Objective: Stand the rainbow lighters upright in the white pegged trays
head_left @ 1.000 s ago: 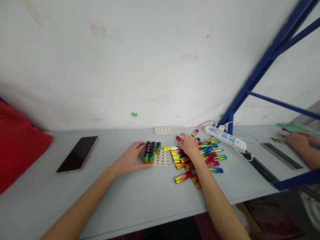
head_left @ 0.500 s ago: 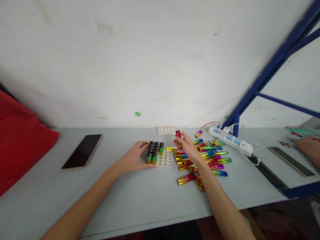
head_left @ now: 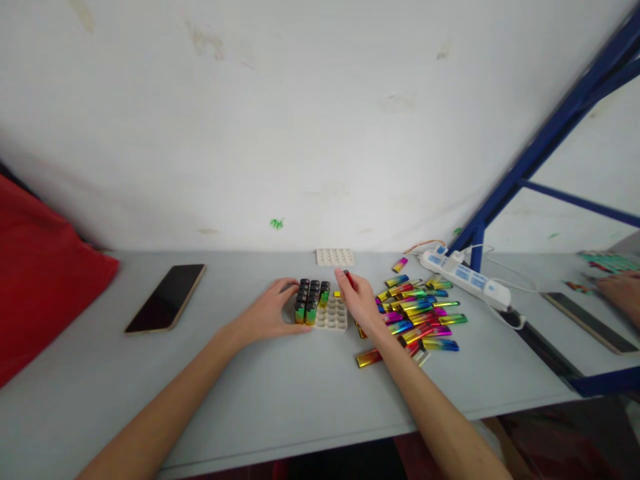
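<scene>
My left hand (head_left: pixel 267 312) curves round the left end of a white holed tray (head_left: pixel 334 321), thumb at the front edge and fingers at the back. Rows of black-topped lighters with green and yellow bodies (head_left: pixel 306 305) stand upright in the tray's left part; its right holes are bare. Over the tray's right side, my right hand (head_left: pixel 359 300) is closed on a red lighter (head_left: pixel 349 279), mostly hidden by the fingers. A yellow end of a thing (head_left: pixel 337 294) shows beside those fingers. Shiny multicoloured lighters (head_left: pixel 417 310) lie in a loose pile right of the tray.
A second white holed tray (head_left: pixel 335 257) lies by the wall. At left are a phone (head_left: pixel 167 298) and a red bag-like thing (head_left: pixel 45 280). A power strip (head_left: pixel 465 277) with cables lies at right, near a blue metal frame (head_left: pixel 477 233). Another person's hand (head_left: pixel 623 293) is at far right.
My right hand has moved left and slightly down from the pile to the tray's right side, carrying the red lighter. My left hand stays at the tray. The view has shifted slightly.
</scene>
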Demonstrator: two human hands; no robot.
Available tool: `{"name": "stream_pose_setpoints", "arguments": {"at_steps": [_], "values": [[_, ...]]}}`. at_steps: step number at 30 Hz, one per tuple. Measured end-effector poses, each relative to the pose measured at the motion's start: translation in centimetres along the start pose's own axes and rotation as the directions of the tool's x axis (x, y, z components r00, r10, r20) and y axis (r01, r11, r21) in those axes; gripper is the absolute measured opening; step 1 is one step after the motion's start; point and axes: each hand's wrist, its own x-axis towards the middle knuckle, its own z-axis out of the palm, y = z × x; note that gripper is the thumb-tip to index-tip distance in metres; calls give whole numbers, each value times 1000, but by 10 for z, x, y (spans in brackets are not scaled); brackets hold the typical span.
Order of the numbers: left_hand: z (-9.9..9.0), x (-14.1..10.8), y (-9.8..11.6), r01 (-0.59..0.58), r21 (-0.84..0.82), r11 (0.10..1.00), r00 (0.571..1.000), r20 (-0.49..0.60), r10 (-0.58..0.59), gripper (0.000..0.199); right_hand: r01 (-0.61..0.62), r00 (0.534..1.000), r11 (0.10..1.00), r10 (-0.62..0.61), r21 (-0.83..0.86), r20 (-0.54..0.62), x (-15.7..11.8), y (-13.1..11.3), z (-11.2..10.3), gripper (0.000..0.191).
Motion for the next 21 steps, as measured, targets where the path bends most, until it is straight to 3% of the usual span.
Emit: {"name": "stream_pose_setpoints", "arguments": {"at_steps": [3, 8, 14, 17, 21], "values": [[1, 0, -2, -7, 0, 1000, 1000, 3, 7, 92, -3, 999, 996, 0, -93, -33, -3, 2, 2, 78], [2, -2, -8, -2, 1, 1000, 1000, 5, 2, 95, 41, 998, 986, -48, -162, -38, -5, 4, 4, 50], [1, -2, -10, -8, 15, 1000, 1000, -6, 8, 95, 91, 996, 974, -90, -205, 16, -7, 4, 0, 48], [2, -2, -10, -1, 16, 1000, 1000, -5, 1, 96, 190, 981, 950, -174, -249, 83, -6, 3, -6, 38], [3, -2, -8, -5, 8, 1000, 1000, -2, 5, 96, 403, 915, 829, -359, -388, 184, -4, 3, -19, 32]]}}
